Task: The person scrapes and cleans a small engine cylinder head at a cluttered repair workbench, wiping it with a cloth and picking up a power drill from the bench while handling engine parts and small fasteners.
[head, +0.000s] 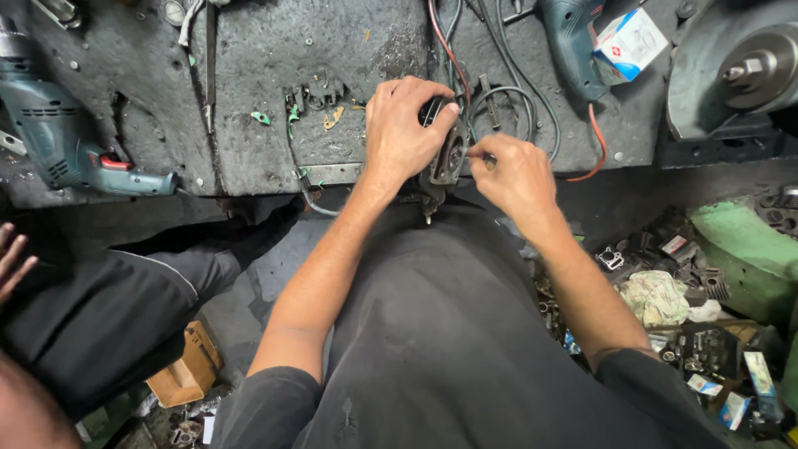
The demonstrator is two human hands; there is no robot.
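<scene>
The left hand [405, 125] is curled over the top of a dark metal part [445, 158], gripping it at the near edge of the bench [266, 100]. The right hand [515, 173] pinches a thin tool [477, 155] whose tip touches the part's side. The bench is rough, grey and grimy, with black and red cables [499, 91] looping just behind the part. A teal drill [62, 137] lies far left of the part; another drill [573, 46] and a small white carton [630, 41] lie behind it to the right. Right of the part, below the bench, a heap of metal scraps [690, 333] and small boxes sits. Another person's fingers [12, 262] show far left.
</scene>
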